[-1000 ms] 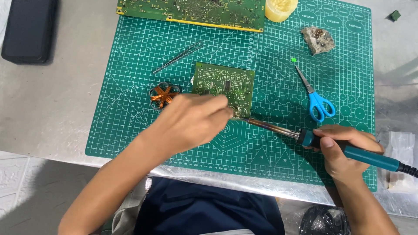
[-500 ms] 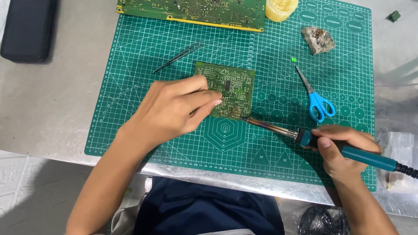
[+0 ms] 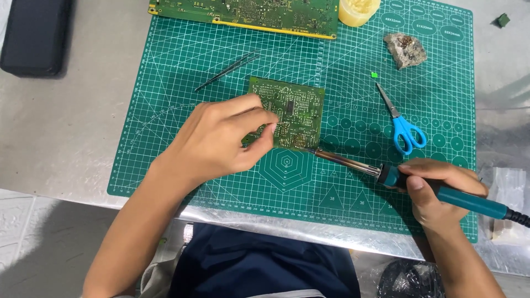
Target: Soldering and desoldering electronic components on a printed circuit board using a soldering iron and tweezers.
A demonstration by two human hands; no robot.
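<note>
A small green circuit board (image 3: 290,113) is seen lying flat near the middle of a green cutting mat (image 3: 165,127), which is spread over a grey table (image 3: 61,121). The board's lower left corner is covered by the left hand (image 3: 221,140), whose fingers (image 3: 259,118) are curled down onto it; whether the board is pinched or merely pressed cannot be told. A soldering iron (image 3: 386,174) with a teal handle is gripped in the closed fingers of the right hand (image 3: 436,190), at the mat's lower right. The iron is held low and slanted, and its metal tip is brought to the board's lower edge, just right of the left hand; true contact cannot be made out.

A pair of tweezers (image 3: 226,72) is laid on the mat above and left of the board. Blue-handled scissors (image 3: 400,124) are set to the board's right, well apart from it, with a tiny bright green piece (image 3: 374,74) just above their points. A grey, crumpled lump (image 3: 406,49) is placed near the mat's upper right. A larger green circuit board (image 3: 243,11) is stretched along the mat's top edge, beside a pale yellow round tub (image 3: 359,10). A dark flat case (image 3: 36,36) is rested on the table at far left.
</note>
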